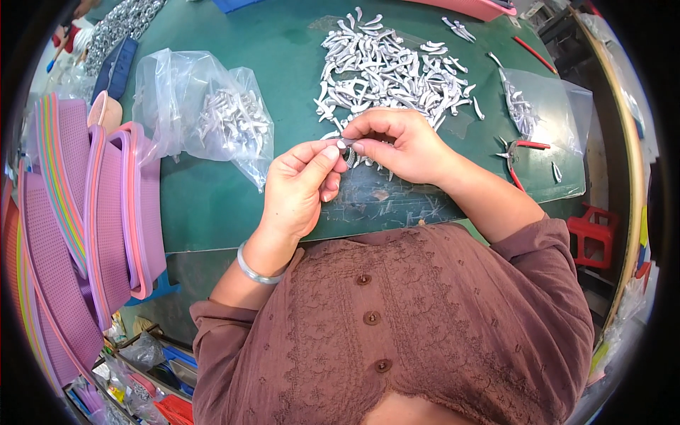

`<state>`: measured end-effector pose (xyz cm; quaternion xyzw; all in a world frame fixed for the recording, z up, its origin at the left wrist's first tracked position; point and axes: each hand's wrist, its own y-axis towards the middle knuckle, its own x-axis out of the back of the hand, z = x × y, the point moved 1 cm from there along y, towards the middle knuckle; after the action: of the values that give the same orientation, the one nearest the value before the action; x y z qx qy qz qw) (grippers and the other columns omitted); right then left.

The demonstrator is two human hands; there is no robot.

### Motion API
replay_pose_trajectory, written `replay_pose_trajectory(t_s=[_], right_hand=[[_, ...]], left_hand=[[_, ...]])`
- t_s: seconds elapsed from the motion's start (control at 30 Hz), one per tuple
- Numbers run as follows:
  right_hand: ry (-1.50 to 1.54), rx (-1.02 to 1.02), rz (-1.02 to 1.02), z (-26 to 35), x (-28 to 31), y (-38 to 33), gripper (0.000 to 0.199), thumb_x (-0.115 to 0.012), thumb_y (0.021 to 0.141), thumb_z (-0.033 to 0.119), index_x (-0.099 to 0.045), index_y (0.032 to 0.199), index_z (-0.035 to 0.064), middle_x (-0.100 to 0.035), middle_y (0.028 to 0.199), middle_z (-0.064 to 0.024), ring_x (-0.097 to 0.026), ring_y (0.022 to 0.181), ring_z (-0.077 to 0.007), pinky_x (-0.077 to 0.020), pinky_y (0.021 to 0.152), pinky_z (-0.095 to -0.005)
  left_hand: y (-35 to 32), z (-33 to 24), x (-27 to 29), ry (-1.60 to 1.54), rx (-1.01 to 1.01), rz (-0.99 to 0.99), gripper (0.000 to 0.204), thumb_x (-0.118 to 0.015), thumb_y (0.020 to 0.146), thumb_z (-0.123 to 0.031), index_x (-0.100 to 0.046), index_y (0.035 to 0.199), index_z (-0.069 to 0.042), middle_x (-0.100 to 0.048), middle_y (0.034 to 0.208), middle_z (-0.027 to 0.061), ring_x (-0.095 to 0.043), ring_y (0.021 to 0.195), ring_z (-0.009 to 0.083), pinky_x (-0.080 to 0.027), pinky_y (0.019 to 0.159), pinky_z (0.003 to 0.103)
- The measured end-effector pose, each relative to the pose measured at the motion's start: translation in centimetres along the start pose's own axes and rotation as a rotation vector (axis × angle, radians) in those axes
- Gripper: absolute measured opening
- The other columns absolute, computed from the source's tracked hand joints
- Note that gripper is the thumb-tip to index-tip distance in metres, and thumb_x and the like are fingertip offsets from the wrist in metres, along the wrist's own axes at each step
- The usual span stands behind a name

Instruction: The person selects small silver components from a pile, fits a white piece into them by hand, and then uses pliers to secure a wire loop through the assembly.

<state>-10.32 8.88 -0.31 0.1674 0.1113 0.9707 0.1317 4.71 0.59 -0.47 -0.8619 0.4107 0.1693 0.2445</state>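
My left hand [303,177] and my right hand [402,145] meet over the near part of the green table, fingertips pinched together. Between them is a small silvery metal piece [342,144], mostly covered by the fingers, so its full shape is hidden. Just beyond my hands spreads a large heap of curved silver metal pieces [397,74], and a few more lie beneath my fingers. Right of my right hand, pliers with red handles [516,156] rest on the table, near a small loose metal piece [557,172].
Clear plastic bags with metal pieces lie left [234,117] and right [520,106]. Stacked purple and pink baskets [106,212] stand along the left edge. A blue tray [115,69] and a pile of metal rings [127,32] sit far left. A red stool [593,234] is at right.
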Motion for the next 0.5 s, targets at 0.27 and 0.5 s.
replay_pose_trajectory(t_s=[0.27, 0.5], right_hand=[[-0.098, 0.052, -0.007, 0.79, 0.15, 0.00, 0.012, -0.060, 0.073, 0.004, -0.059, 0.085, 0.0022, -0.061, 0.074, -0.0076, -0.059, 0.067, -0.0150, -0.0467, 0.061, -0.0250], [-0.009, 0.002, -0.042, 0.77, -0.03, -0.18, 0.012, -0.060, 0.073, 0.004, -0.059, 0.085, 0.0016, -0.061, 0.074, -0.0079, -0.060, 0.068, -0.0145, -0.0470, 0.062, -0.0243]], left_hand=[[0.22, 0.02, -0.22, -0.065, 0.040, -0.021, 0.010, -0.053, 0.082, -0.009, -0.057, 0.087, 0.000, -0.056, 0.068, 0.0053, -0.045, 0.049, 0.0062, -0.033, 0.042, 0.017], [0.45, 0.35, -0.16, -0.149, 0.036, -0.003, 0.010, -0.051, 0.084, -0.009, -0.057, 0.087, -0.001, -0.056, 0.068, 0.0052, -0.046, 0.050, 0.0061, -0.034, 0.042, 0.017]])
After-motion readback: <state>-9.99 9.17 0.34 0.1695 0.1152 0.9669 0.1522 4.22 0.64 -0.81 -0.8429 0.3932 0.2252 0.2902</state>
